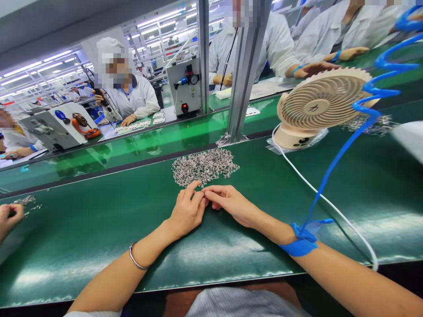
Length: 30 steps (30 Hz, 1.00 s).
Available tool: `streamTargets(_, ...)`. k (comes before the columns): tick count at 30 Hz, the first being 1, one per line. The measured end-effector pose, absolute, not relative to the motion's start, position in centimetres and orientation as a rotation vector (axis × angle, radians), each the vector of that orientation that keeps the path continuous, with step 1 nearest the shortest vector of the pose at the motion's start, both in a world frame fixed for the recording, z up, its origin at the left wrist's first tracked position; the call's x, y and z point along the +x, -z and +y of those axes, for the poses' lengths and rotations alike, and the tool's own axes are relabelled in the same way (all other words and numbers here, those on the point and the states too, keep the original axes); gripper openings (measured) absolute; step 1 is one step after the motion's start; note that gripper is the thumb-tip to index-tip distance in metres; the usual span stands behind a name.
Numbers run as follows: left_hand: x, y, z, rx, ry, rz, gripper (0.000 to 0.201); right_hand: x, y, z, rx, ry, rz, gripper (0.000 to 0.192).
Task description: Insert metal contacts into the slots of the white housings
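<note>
The person's left hand (pixel 187 211) and right hand (pixel 233 203) meet over the green table (pixel 99 237), just on the near side of a pile of small metal parts (pixel 205 167). The pile lies spread in the middle, close to the table's far edge. The left hand is bent, its fingertips against those of the right hand, while one finger stretches out to the near edge of the pile. The right hand has its thumb and forefinger brought together in a pinch, the other fingers curled under. I cannot tell whether either hand grips a part, as the fingertips cover the spot where they meet.

A metal bracelet (pixel 135 259) circles the left wrist; a blue band (pixel 300 242) wraps the right one, and a coiled blue cord (pixel 370 123) runs from it to the far right.

To the right of the pile, beyond a metal post (pixel 243 79), stands a beige fan (pixel 322 108), with a white cable (pixel 307 181) running from it to the near edge. More metal parts (pixel 381 125) lie behind the fan. At the left edge, another person's hand (pixel 9 218) is beside a small heap (pixel 28 200).
</note>
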<state>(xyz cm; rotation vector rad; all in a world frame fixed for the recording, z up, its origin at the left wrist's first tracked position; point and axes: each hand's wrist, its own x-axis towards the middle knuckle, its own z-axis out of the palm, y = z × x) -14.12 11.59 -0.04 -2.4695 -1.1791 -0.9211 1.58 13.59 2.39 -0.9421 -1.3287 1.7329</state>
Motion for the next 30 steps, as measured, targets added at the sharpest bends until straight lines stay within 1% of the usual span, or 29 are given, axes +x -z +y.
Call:
streamTargets(7, -14.1, -0.1, 11.7, -2.448, 0.904, -1.177, 0.014, 1.7, -2.6, 13.5, -0.952, -1.704, -1.352, 0.037)
streamTargets(13, -14.0, -0.2, 11.6, -2.411, 0.890, -1.138, 0.012, 1.6, -2.2, 13.6, -0.960, -1.700, -1.383, 0.025)
streamTargets(19, -14.0, -0.3, 11.5, -2.346, 0.892, -1.076, 0.010, 1.8, -1.8, 13.8, -0.958, -1.687, -1.398, 0.018)
streamTargets(24, -14.1, -0.6, 11.6, -2.322, 0.909, -1.015, 0.010, 1.7, -1.8, 13.8, -0.923, -1.634, -1.508, 0.009)
streamTargets(26, -14.2, -0.7, 11.6, -2.327, 0.913, -1.010, 0.011, 1.8, -1.8, 13.7, -0.937, -1.498, -1.628, 0.010)
streamTargets(27, -14.2, -0.8, 11.7, -2.330, 0.914, -1.013, 0.012, 2.0, -1.9, 13.6, -0.965, -1.359, -1.712, 0.012)
streamTargets(30, -14.3, -0.8, 11.7, -2.340, 0.918, -1.017, 0.017, 3.6, -2.3, 13.5, -1.096, -0.697, -1.955, 0.018)
